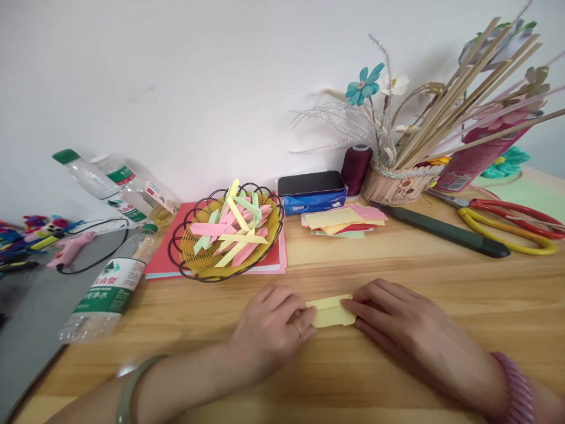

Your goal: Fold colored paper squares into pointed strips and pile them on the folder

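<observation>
A small pale yellow paper strip point(331, 312), with a folded flap along its upper edge, lies at the middle front of the wooden table. Its left end is pinched between the thumb and fingers of my left hand point(276, 324). At the other end, my right hand point(399, 324) grips the strip's right edge with bent fingers. Behind it sits a stack of coloured paper slips point(339, 219), yellow on top with pink, red and green below. To the left, a yellow woven basket point(188, 250) with a black looped rim holds several folded pink, yellow and green strips.
Red paper sheets point(161, 253) lie under the basket. Plastic bottles point(110, 288) and a pink glue gun point(70, 248) are at left. Behind stand a blue box point(313, 202), a thread spool point(355, 171) and a stick-filled holder point(388, 185). A dark green cutter point(445, 229) and scissors point(507, 232) lie right.
</observation>
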`<state>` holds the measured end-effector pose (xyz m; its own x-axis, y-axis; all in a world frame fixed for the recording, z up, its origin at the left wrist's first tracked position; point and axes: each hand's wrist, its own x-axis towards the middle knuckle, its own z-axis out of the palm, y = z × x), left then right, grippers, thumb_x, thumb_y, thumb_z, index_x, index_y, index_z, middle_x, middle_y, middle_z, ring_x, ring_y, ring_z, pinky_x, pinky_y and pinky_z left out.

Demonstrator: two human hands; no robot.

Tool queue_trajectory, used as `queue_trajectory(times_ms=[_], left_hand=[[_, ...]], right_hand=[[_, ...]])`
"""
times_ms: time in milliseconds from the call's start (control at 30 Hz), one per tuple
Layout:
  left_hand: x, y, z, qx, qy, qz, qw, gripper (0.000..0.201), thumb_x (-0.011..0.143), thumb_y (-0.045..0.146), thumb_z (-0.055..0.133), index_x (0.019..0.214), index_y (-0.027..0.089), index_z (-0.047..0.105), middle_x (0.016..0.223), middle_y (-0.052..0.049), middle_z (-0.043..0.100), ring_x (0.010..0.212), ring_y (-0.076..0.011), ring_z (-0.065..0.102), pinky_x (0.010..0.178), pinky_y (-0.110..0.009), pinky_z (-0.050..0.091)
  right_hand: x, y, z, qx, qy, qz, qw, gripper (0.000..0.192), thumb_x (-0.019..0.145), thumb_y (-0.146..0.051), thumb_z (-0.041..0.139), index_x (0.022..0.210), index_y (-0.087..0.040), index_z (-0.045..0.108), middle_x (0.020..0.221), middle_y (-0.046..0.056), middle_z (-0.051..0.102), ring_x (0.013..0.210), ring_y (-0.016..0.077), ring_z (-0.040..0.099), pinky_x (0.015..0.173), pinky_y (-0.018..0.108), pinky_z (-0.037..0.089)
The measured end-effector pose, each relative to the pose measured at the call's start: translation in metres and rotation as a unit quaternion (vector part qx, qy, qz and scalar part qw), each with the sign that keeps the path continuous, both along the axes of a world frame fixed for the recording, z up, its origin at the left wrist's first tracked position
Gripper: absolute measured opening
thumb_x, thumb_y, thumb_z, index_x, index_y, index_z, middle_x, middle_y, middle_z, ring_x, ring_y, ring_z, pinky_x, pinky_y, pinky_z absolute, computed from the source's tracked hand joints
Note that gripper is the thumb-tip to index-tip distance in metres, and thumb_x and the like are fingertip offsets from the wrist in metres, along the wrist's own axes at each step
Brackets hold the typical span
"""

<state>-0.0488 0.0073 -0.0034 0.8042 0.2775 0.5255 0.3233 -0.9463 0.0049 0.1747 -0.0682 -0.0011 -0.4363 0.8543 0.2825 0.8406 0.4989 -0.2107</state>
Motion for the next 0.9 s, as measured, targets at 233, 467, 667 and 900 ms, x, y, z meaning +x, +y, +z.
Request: queue_trajectory(times_ms=[233, 467, 667, 900], left_hand=[[0.001, -0.007, -0.002, 0.006, 0.033, 0.013, 0.999, 0.017, 0.088, 0.022, 0.046, 0.083, 0.014, 0.06, 0.072, -0.004, 0.058, 0.074, -0.0175, 0.052, 0.063, -0.029, 0.043], [-0.001, -0.004, -0.003, -0.005, 0.01, -0.001, 1.0, 0.013, 0.086, 0.02, 0.05, 0.082, 0.015, 0.061, 0.071, -0.002, 0.059, 0.073, -0.0162, 0.053, 0.062, -0.028, 0.042], [-0.001, -0.001, 0.001, -0.114, -0.05, 0.0, 0.992, 0.011, 0.082, 0.018, 0.056, 0.075, 0.019, 0.064, 0.071, 0.0, 0.063, 0.072, -0.0145, 0.051, 0.064, -0.027, 0.043], [0.003, -0.003, 0.002, -0.261, -0.067, 0.051, 0.962, 0.009, 0.077, 0.012, 0.059, 0.069, 0.017, 0.061, 0.072, -0.001, 0.063, 0.073, -0.0157, 0.049, 0.064, -0.029, 0.043]], right_hand=[[-0.001, -0.002, 0.006, 0.081, -0.048, 0.036, 0.995, 0.029, 0.093, -0.017, 0.029, 0.097, -0.016, 0.058, 0.087, 0.008, 0.062, 0.078, 0.0182, 0.056, 0.066, 0.033, 0.049], [0.0, -0.004, 0.01, 0.117, -0.046, 0.053, 0.991, 0.033, 0.093, -0.015, 0.026, 0.096, -0.015, 0.059, 0.087, 0.009, 0.066, 0.079, 0.0183, 0.06, 0.068, 0.033, 0.051], [-0.003, -0.003, 0.002, 0.046, 0.023, -0.016, 0.999, 0.019, 0.089, -0.02, 0.042, 0.086, -0.019, 0.061, 0.084, 0.006, 0.063, 0.077, 0.0166, 0.058, 0.067, 0.031, 0.048], [-0.004, -0.002, -0.004, -0.021, 0.098, -0.073, 0.992, 0.016, 0.089, -0.024, 0.045, 0.084, -0.021, 0.06, 0.085, 0.005, 0.061, 0.078, 0.0167, 0.058, 0.066, 0.03, 0.047]])
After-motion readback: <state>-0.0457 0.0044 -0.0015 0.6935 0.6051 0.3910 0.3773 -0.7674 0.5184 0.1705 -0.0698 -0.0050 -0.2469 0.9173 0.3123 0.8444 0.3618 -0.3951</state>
